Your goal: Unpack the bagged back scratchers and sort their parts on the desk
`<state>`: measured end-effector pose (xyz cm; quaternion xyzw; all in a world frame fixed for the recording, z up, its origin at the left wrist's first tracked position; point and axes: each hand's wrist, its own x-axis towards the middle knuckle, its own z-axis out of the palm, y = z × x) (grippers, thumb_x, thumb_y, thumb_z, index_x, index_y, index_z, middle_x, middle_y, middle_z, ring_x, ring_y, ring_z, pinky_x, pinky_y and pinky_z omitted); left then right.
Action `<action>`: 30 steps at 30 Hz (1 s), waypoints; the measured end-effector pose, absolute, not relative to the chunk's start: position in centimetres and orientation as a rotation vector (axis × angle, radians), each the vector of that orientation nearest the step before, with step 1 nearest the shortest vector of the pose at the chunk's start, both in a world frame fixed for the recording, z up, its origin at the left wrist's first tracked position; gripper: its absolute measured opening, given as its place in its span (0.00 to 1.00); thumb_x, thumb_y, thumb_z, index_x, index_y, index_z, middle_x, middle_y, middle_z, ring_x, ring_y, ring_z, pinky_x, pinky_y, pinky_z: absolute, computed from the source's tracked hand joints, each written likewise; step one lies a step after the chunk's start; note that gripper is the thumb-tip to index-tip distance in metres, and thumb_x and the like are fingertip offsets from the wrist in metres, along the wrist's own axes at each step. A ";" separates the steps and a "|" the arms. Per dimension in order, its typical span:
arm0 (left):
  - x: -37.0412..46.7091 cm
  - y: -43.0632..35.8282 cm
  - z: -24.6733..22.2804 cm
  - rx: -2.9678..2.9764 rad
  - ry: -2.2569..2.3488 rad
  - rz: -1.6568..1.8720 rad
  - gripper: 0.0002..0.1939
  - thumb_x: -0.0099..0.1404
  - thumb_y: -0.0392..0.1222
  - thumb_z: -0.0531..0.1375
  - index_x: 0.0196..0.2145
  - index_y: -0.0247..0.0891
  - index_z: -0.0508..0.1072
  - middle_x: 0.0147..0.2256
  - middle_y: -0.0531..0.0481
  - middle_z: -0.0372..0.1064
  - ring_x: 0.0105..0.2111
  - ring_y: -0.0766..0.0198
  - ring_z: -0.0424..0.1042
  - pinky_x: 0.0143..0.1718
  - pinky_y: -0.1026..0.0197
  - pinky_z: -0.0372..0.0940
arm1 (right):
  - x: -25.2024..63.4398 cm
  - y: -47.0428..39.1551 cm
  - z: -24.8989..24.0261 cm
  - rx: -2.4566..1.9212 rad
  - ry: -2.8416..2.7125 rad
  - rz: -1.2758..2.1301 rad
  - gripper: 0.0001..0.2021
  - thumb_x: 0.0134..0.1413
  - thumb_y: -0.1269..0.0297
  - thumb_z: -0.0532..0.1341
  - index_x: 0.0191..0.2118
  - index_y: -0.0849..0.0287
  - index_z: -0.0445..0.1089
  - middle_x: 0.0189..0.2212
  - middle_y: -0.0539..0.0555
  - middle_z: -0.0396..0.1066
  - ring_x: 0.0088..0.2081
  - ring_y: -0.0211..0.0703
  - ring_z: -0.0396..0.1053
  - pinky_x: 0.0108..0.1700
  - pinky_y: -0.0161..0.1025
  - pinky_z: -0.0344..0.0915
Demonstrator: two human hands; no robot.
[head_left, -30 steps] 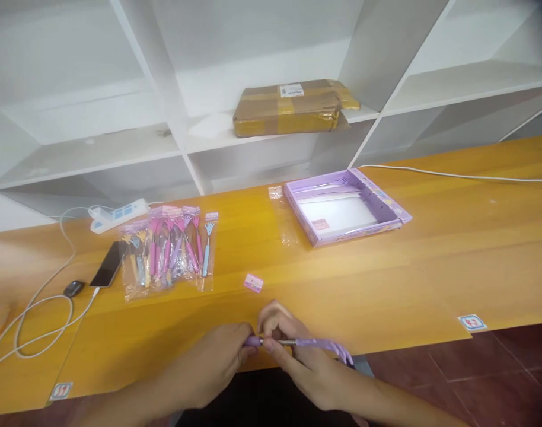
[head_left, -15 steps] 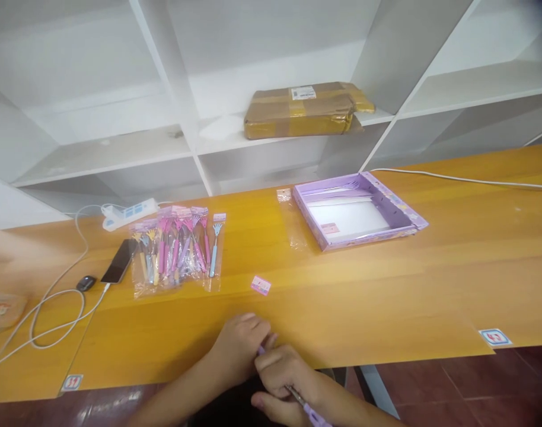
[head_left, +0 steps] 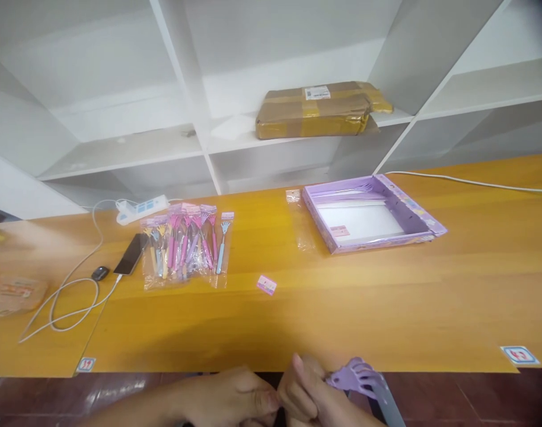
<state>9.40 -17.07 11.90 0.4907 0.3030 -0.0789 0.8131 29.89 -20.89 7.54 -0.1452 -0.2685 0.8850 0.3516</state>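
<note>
Grip of the right hand (head_left: pixel 304 391) is closed around a purple scratcher (head_left: pixel 357 378), its splayed head exposed by the desk's (head_left: pixel 386 314) near edge. The left hand (head_left: pixel 239 394) is curled alongside; whether anything is held is hidden. Red numerals are borne by the left sticker (head_left: pixel 86 365), beginning "3", and right sticker (head_left: pixel 520 355), beginning "4"; the carton label's (head_left: pixel 318 93) print is illegible.

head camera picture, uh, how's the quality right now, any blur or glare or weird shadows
In the head view, light is fairly even; a soft shadow falls on the table in front of the hands; glare streaks the floor tiles at lower left; the top right corner darkens; print on the small pink card is too soft to read.
</note>
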 end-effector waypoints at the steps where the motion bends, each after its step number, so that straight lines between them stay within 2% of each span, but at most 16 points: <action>1: 9.3 -17.1 12.2 1.015 0.639 -0.180 0.35 0.69 0.78 0.53 0.29 0.42 0.58 0.22 0.60 0.48 0.20 0.71 0.46 0.22 0.63 0.44 | 29.8 -21.1 7.8 -0.367 -0.671 2.293 0.42 0.65 0.29 0.59 0.15 0.55 0.42 0.13 0.38 0.37 0.12 0.24 0.35 0.17 0.34 0.30; 4: 9.1 -17.0 13.1 1.107 0.652 -0.188 0.37 0.70 0.80 0.49 0.28 0.40 0.57 0.22 0.60 0.49 0.20 0.72 0.47 0.22 0.63 0.43 | 29.6 -21.4 8.4 -0.373 -0.555 2.281 0.42 0.68 0.31 0.59 0.15 0.55 0.41 0.13 0.38 0.37 0.12 0.23 0.34 0.16 0.31 0.31; 7: 9.1 -17.0 14.5 1.185 0.690 -0.214 0.37 0.70 0.80 0.46 0.28 0.40 0.58 0.22 0.60 0.49 0.21 0.72 0.47 0.22 0.63 0.45 | 29.3 -21.6 8.7 -0.376 -0.525 2.220 0.42 0.71 0.34 0.57 0.15 0.55 0.41 0.13 0.38 0.39 0.12 0.22 0.35 0.16 0.30 0.33; 12: 9.1 -17.1 16.6 1.297 0.739 -0.267 0.37 0.71 0.79 0.45 0.29 0.41 0.58 0.22 0.58 0.51 0.21 0.70 0.49 0.21 0.62 0.46 | 29.2 -22.0 9.2 -0.302 -0.610 2.151 0.42 0.72 0.34 0.54 0.14 0.55 0.41 0.13 0.40 0.40 0.13 0.24 0.39 0.17 0.30 0.36; 21: 7.6 -18.1 17.2 1.475 0.740 -0.248 0.35 0.77 0.73 0.41 0.27 0.41 0.56 0.21 0.57 0.53 0.20 0.69 0.52 0.24 0.62 0.51 | 28.4 -22.1 9.4 -0.139 -0.592 2.141 0.41 0.77 0.40 0.52 0.14 0.55 0.41 0.12 0.41 0.40 0.12 0.24 0.42 0.16 0.29 0.37; 24: 7.3 -18.0 17.1 1.448 0.766 -0.248 0.34 0.78 0.72 0.41 0.27 0.41 0.57 0.22 0.57 0.54 0.21 0.69 0.52 0.24 0.63 0.50 | 28.5 -21.8 9.5 -0.068 -0.494 2.224 0.41 0.75 0.39 0.55 0.15 0.56 0.40 0.14 0.40 0.40 0.11 0.23 0.40 0.15 0.28 0.39; 27: 7.4 -17.3 16.8 1.535 0.785 -0.183 0.31 0.80 0.67 0.44 0.28 0.40 0.61 0.23 0.56 0.56 0.22 0.68 0.54 0.25 0.62 0.52 | 28.8 -21.2 8.9 -0.062 -0.394 2.315 0.39 0.72 0.39 0.59 0.19 0.57 0.41 0.17 0.38 0.40 0.12 0.20 0.36 0.14 0.26 0.39; 30: 7.9 -16.6 16.5 1.781 0.833 -0.076 0.20 0.81 0.54 0.51 0.38 0.41 0.74 0.31 0.52 0.70 0.29 0.64 0.66 0.35 0.62 0.61 | 29.0 -20.5 8.0 -0.091 -0.490 2.266 0.36 0.68 0.41 0.66 0.21 0.57 0.46 0.20 0.38 0.42 0.13 0.19 0.38 0.15 0.24 0.41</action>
